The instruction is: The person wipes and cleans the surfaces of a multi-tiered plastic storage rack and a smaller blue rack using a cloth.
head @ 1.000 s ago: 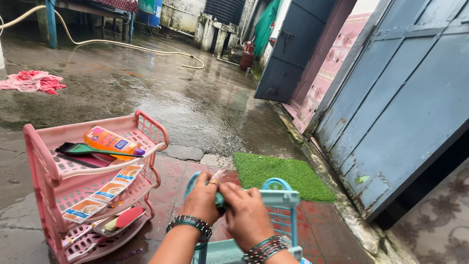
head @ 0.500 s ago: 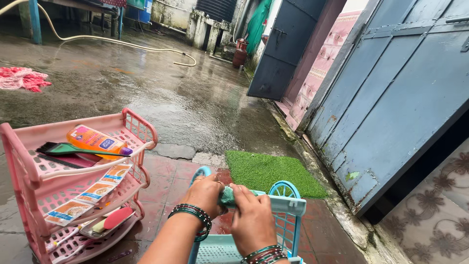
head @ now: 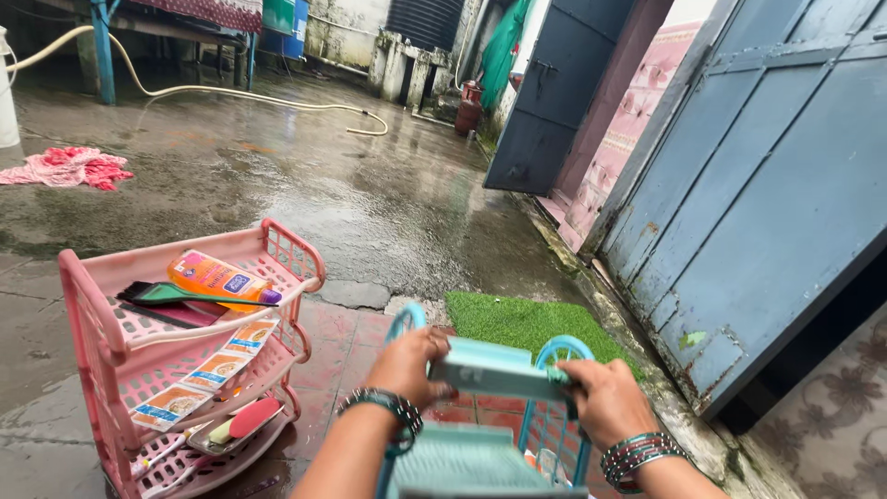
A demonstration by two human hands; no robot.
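A light blue plastic rack (head: 490, 370) stands low in the middle of the head view. My left hand (head: 407, 365) grips the left end of its top tier. My right hand (head: 605, 397) grips the right end, by the rounded blue handle. Both wrists wear green and dark bangles. The green cloth seen earlier is hidden. To the left stands a pink three-tier rack (head: 185, 360) holding an orange bottle (head: 217, 277), a green comb (head: 176, 294), sachets and a soap dish.
A green grass mat (head: 527, 323) lies just beyond the blue rack on red tiles. Blue metal doors (head: 767, 194) run along the right. The wet concrete yard holds a hose (head: 231, 92) and a pink cloth (head: 69, 166) at far left.
My hands were together rubbing a green cloth on the blue rack's top. They have spread apart and now hold the top tier at each end; the view has tipped slightly.
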